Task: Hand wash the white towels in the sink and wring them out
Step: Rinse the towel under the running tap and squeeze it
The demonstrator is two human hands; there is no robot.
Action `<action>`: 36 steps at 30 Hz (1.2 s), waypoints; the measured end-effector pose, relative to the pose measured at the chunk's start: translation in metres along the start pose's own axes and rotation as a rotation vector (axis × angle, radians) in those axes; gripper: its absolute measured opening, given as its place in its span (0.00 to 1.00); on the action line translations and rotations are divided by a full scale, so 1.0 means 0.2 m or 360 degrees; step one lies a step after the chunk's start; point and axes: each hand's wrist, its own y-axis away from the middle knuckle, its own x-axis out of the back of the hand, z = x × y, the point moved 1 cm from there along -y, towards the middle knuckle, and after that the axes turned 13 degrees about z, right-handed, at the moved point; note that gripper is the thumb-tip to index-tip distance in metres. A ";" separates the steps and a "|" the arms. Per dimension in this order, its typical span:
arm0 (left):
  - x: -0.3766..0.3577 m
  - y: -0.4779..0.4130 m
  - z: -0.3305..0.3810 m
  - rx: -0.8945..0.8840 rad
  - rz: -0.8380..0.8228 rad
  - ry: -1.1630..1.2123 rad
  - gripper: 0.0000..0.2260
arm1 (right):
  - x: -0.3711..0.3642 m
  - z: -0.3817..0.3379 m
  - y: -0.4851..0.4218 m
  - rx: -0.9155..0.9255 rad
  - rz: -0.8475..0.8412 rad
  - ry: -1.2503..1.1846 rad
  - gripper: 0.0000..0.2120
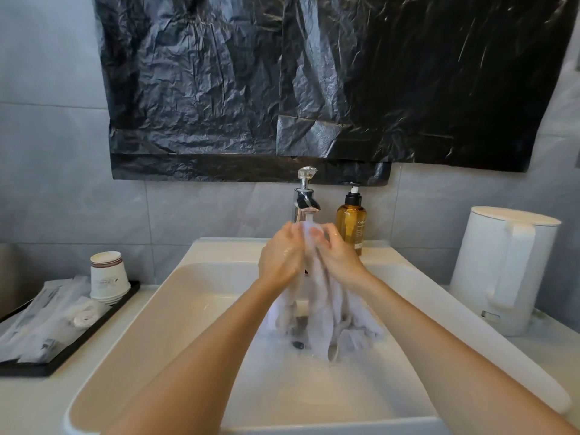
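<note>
The washing is under way; wringing, by my judgement, is not yet begun. In the centre of the frame the left hand (281,252) and right hand (337,254) hold the top of a white towel (326,312) up under the faucet (304,199). Each grip is closed on a bunched fold of cloth. Water seems to run from the spout onto that fold, though the stream is faint. The rest of the towel hangs soaked into the sink (188,324), its lower end in the shallow, cloudy water pooled at lower centre. I cannot tell whether the bundle is one towel or more. Rinsing and wringing are probably still to come.

Just right of the faucet stands an amber pump bottle (351,222); its fill level is unclear. At the left, stacked paper cups (108,277) and wrapped packets sit on a black tray (72,350). A lidded white kettle (502,271) stands on the counter (28,400) at the right.
</note>
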 end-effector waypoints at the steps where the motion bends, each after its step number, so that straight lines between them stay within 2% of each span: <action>1: 0.00 -0.02 -0.01 0.0063 0.0022 0.0074 0.19 | -0.01 0.02 0.00 -0.0076 -0.0162 -0.0184 0.23; 3: 0.02 -0.07 -0.04 0.0252 0.0094 0.0230 0.19 | -0.02 0.07 0.03 -0.0111 -0.0515 -0.0229 0.24; 5: 0.04 -0.12 -0.08 0.0488 0.0183 0.0419 0.18 | -0.04 0.13 0.05 -0.0067 -0.0811 0.0051 0.28; 7: 0.06 -0.16 -0.12 0.0659 0.0269 0.0541 0.17 | -0.03 0.15 0.03 -0.0191 -0.0886 0.0191 0.26; 9: 0.09 -0.18 -0.16 0.0714 0.0323 0.0549 0.16 | 0.00 0.13 -0.02 -0.0308 -0.0678 0.0105 0.21; 12: 0.09 -0.20 -0.19 0.0658 0.0288 0.0568 0.13 | 0.07 0.06 -0.07 -0.0449 -0.0245 -0.0399 0.11; 15: 0.03 -0.15 -0.18 0.0534 0.0014 0.0601 0.12 | 0.10 0.03 -0.10 -0.0554 -0.0082 -0.0880 0.12; 18: 0.01 -0.11 -0.14 0.0511 -0.0158 0.0682 0.13 | 0.06 -0.04 -0.09 -0.0458 0.0028 -0.1019 0.13; 21: 0.01 -0.06 -0.05 0.0791 -0.0386 0.1024 0.15 | -0.01 -0.10 -0.05 -0.0285 0.0269 -0.0917 0.14; 24: -0.07 -0.01 -0.03 0.0806 -0.0551 0.1004 0.22 | -0.10 -0.09 0.00 -0.0112 0.0304 -0.0554 0.09; 27: -0.11 0.03 -0.03 0.0837 -0.0633 0.1068 0.17 | -0.14 -0.05 0.02 -0.0091 0.0383 -0.0309 0.17; 28: -0.12 0.03 -0.03 0.0809 -0.0628 0.1063 0.17 | -0.14 -0.04 0.02 -0.0059 0.0445 -0.0257 0.18; 30: -0.11 0.04 -0.03 0.0849 -0.0458 0.0933 0.21 | -0.13 -0.03 0.03 -0.0024 0.0520 -0.0122 0.18; 34: -0.12 0.03 -0.07 0.0771 -0.0279 0.0539 0.25 | -0.12 -0.03 0.02 -0.0194 0.0454 0.0086 0.18; 36: -0.11 0.03 -0.08 0.0693 -0.0212 0.0389 0.27 | -0.10 -0.04 0.01 -0.0084 0.0415 0.0267 0.16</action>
